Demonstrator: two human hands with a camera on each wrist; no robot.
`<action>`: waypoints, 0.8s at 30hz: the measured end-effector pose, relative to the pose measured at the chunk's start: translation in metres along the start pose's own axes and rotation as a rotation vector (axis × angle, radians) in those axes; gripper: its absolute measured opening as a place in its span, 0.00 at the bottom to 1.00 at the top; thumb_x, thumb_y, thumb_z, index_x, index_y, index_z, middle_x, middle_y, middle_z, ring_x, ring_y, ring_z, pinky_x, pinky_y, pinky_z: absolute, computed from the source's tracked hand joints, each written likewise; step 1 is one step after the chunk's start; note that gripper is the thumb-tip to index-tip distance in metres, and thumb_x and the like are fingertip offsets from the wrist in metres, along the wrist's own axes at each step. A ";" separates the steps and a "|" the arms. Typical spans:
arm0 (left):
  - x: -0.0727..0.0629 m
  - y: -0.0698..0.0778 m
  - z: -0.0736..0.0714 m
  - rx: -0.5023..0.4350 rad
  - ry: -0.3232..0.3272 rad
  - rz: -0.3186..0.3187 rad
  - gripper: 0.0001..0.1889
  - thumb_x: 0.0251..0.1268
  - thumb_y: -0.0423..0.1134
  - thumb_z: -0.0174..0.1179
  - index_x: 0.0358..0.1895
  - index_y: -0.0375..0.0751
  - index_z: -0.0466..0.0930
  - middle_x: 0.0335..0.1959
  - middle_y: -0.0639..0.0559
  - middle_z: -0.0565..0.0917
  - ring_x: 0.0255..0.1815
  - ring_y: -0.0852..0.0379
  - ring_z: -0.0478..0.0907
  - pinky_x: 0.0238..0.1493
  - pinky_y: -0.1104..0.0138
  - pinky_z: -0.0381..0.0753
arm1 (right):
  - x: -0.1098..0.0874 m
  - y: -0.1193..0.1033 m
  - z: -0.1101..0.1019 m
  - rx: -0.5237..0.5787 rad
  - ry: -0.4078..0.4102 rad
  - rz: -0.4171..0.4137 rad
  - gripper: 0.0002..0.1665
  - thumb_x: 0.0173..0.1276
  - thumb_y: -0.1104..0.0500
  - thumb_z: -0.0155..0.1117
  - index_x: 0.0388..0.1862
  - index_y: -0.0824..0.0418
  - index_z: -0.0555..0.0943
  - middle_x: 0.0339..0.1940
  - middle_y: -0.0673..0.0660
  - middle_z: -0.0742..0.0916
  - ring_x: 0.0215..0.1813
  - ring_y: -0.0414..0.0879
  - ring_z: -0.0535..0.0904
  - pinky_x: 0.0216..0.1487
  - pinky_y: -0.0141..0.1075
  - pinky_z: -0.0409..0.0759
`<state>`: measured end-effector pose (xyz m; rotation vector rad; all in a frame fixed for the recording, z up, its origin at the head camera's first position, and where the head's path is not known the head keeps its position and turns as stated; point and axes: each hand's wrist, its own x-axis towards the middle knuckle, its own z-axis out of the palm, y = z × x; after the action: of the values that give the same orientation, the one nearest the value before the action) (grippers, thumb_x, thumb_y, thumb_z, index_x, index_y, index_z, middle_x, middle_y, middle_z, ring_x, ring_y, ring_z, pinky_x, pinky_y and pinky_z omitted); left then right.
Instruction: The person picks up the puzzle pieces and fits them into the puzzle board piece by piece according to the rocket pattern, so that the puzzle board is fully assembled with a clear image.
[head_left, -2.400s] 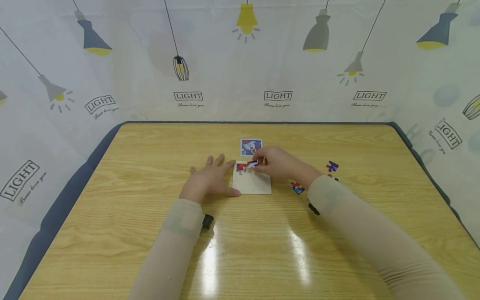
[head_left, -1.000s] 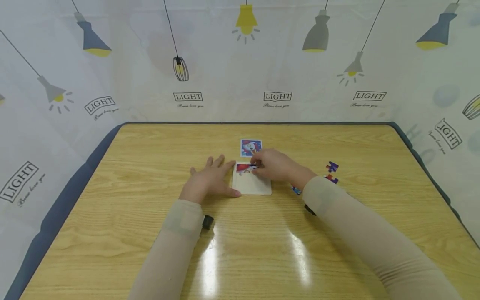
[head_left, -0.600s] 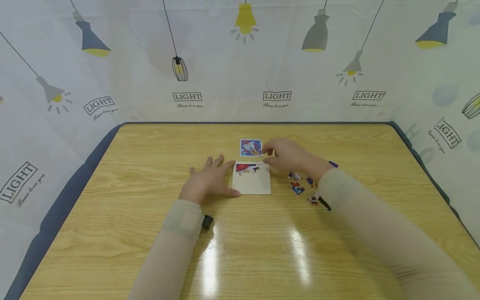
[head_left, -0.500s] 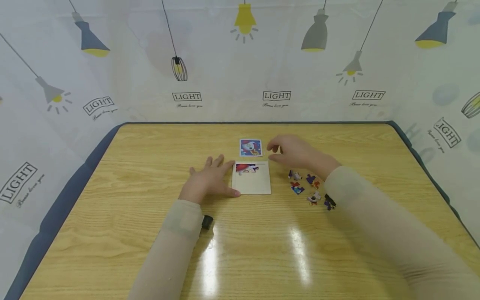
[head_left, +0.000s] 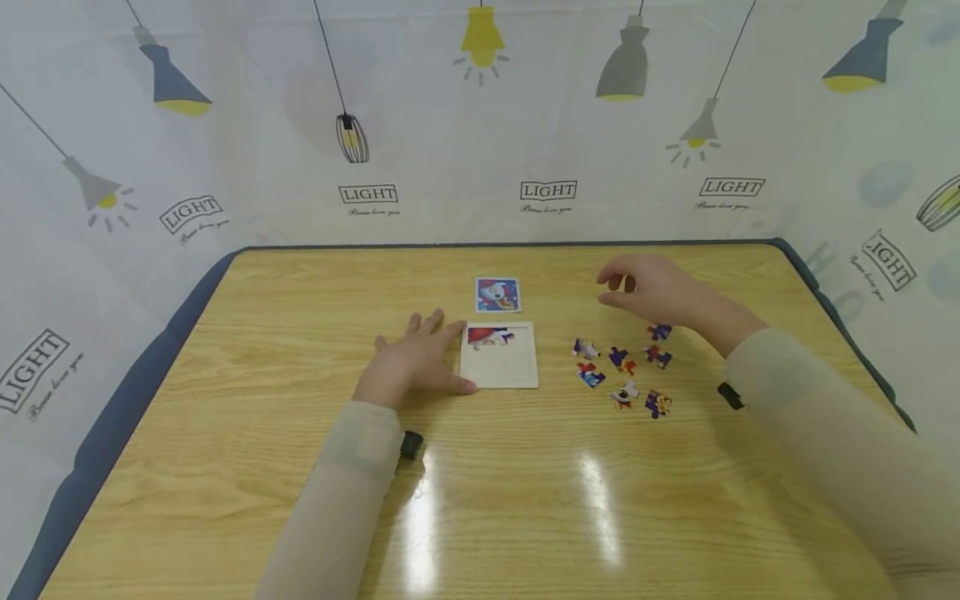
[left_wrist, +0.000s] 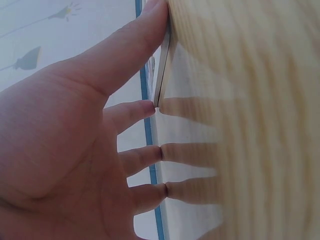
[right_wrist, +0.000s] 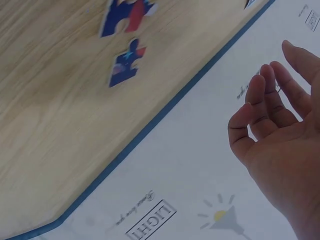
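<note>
A square pale puzzle board (head_left: 498, 371) lies on the table, its joined pieces (head_left: 489, 337) filling part of the upper left in red, white and blue. My left hand (head_left: 420, 362) lies beside it with fingers spread, index fingertip and thumb against the board's left side; the left wrist view shows them at the board's edge (left_wrist: 164, 65). My right hand (head_left: 656, 287) hovers to the board's upper right, fingers loosely bent and nothing between them. Nearest below it is a blue-purple puzzle piece (head_left: 660, 331). The right wrist view shows that hand (right_wrist: 280, 135) bare too.
Several loose puzzle pieces (head_left: 622, 360) are spread right of the board. Behind the board lies a small picture card (head_left: 497, 295) with a white cartoon figure. The wooden table (head_left: 510, 500) ends at a curtain printed with lamps (head_left: 450, 167).
My right hand has pressed a piece into the board's upper row, let go, and moved off to the right, uncovering the loose pieces. The left hand has stayed at the board.
</note>
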<state>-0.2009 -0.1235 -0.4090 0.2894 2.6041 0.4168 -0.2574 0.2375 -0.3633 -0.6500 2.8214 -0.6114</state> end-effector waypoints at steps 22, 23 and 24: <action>-0.002 -0.001 0.000 -0.010 0.000 0.010 0.57 0.62 0.68 0.71 0.89 0.62 0.47 0.91 0.47 0.36 0.91 0.35 0.29 0.76 0.18 0.30 | -0.041 0.070 -0.001 -0.003 0.011 0.102 0.30 0.80 0.48 0.66 0.70 0.68 0.79 0.56 0.65 0.87 0.54 0.57 0.84 0.49 0.49 0.85; -0.002 -0.001 0.000 -0.010 -0.001 0.010 0.57 0.62 0.69 0.71 0.89 0.62 0.46 0.91 0.47 0.36 0.91 0.35 0.29 0.76 0.18 0.30 | -0.042 0.073 0.000 -0.001 0.012 0.103 0.30 0.80 0.48 0.66 0.70 0.68 0.79 0.56 0.65 0.87 0.54 0.57 0.84 0.49 0.49 0.85; -0.002 -0.001 0.000 -0.012 -0.001 0.009 0.57 0.62 0.69 0.71 0.89 0.62 0.46 0.91 0.47 0.35 0.91 0.35 0.29 0.76 0.18 0.30 | -0.043 0.076 0.002 0.002 0.010 0.109 0.30 0.80 0.48 0.65 0.70 0.67 0.79 0.56 0.64 0.87 0.54 0.57 0.84 0.49 0.48 0.85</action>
<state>-0.1990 -0.1252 -0.4085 0.2975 2.5991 0.4354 -0.2477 0.3185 -0.3945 -0.4897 2.8423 -0.6001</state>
